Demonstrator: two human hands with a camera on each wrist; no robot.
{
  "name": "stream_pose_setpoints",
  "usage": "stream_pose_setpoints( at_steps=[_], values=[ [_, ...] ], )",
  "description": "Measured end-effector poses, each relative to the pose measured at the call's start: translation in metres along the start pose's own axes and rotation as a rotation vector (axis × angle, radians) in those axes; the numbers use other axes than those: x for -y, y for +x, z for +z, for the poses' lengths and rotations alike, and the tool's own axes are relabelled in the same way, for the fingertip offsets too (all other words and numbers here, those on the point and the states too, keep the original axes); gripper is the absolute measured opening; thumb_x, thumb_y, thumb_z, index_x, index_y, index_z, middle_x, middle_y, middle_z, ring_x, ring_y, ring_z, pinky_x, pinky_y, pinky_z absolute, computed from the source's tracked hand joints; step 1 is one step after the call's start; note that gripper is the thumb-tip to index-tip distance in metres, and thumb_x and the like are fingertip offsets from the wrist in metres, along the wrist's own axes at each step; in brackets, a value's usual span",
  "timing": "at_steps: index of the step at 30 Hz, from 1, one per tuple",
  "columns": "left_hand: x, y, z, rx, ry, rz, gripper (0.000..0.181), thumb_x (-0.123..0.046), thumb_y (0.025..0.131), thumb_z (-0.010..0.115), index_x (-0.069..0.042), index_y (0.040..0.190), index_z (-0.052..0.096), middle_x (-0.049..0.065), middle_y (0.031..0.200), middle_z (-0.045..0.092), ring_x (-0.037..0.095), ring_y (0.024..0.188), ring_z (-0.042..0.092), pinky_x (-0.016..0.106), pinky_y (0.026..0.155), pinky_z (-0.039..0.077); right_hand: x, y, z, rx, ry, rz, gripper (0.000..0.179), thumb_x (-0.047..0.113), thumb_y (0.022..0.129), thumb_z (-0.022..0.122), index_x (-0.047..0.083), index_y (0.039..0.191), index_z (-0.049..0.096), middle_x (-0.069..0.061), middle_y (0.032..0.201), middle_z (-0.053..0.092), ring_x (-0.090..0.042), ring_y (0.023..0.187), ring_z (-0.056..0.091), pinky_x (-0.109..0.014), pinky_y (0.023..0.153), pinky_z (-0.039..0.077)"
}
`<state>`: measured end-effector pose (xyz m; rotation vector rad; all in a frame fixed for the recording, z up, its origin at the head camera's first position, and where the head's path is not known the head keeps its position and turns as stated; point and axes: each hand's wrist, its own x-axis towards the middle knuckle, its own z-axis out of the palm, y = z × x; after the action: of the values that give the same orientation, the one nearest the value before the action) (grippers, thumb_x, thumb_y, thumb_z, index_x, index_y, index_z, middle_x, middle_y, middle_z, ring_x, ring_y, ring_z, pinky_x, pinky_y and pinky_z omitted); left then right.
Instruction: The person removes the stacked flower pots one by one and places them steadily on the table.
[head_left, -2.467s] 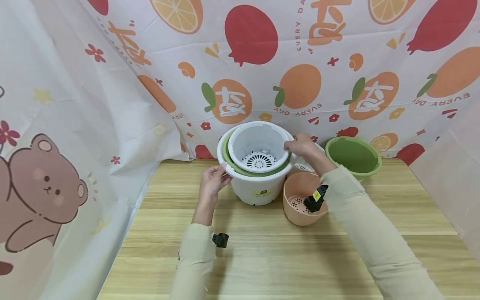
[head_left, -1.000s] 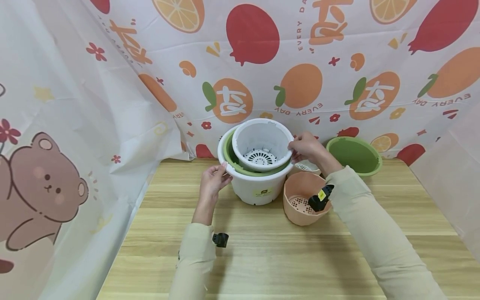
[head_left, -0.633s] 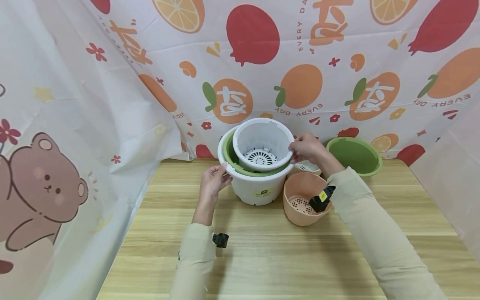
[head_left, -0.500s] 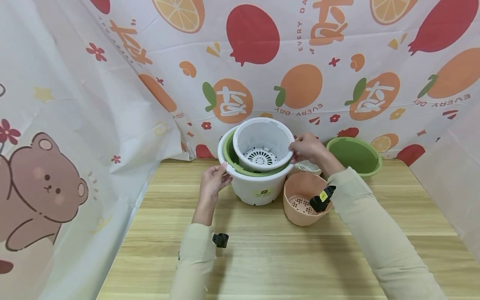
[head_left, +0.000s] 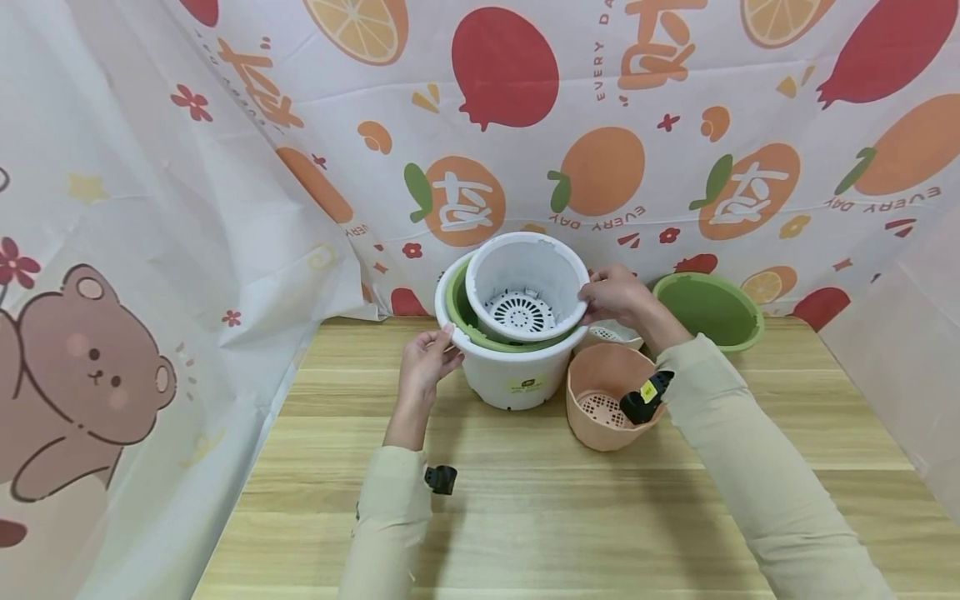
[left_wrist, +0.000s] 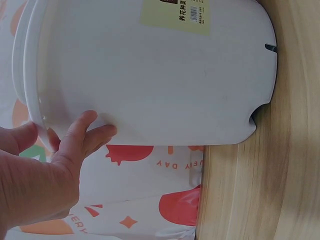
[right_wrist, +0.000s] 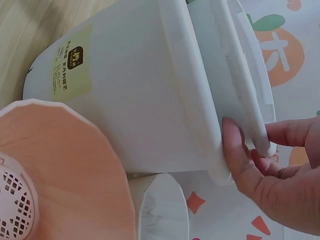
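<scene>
Three flower pots stand nested: a large white pot with a yellow label, a green pot inside it, and a smaller white pot with a slotted base on top. The smaller white pot sits tilted, its rim raised above the green one. My left hand pinches the large pot's rim at its left; in the left wrist view two fingers lie along its wall. My right hand grips the smaller white pot's rim at the right. In the right wrist view the thumb is beside the large pot's rim.
A peach pot with a perforated base stands right of the stack, under my right wrist. Behind it a small white pot is partly hidden. Another green pot leans at the back right, by the fruit-print curtain. Everything stands on a wooden table.
My right hand has shifted slightly right, and the smaller white pot has risen and tilted a little within the stack. My left hand has kept its place on the large pot's rim.
</scene>
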<state>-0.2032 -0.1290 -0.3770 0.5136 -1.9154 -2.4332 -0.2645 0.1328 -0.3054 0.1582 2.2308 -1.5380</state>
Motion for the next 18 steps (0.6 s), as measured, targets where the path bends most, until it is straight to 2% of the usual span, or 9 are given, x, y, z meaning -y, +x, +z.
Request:
stream_pose_setpoints(
  at_steps=[8,18],
  values=[
    [0.0001,0.0011,-0.0001,0.005,0.016,-0.006,0.019,-0.016,0.094,0.052,0.003,0.097,0.051,0.005,0.081,0.061,0.01,0.069,0.062,0.031,0.079,0.054,-0.0023,0.001,0.0006,0.019,0.053,-0.008,0.031,0.003,0.092,0.048,-0.008,0.119,0.037,-0.028,0.115,0.048,-0.02,0.069,0.061,-0.033,0.073,0.056],
    [0.001,0.0014,-0.0003,0.004,0.019,-0.003,0.02,-0.016,0.094,0.052,0.004,0.098,0.052,0.006,0.082,0.06,0.01,0.07,0.062,0.03,0.079,0.054,-0.0031,0.0004,0.003,0.025,0.044,-0.012,0.033,0.005,0.093,0.049,-0.003,0.123,0.036,-0.026,0.119,0.046,-0.023,0.075,0.06,-0.037,0.079,0.054]
  ],
)
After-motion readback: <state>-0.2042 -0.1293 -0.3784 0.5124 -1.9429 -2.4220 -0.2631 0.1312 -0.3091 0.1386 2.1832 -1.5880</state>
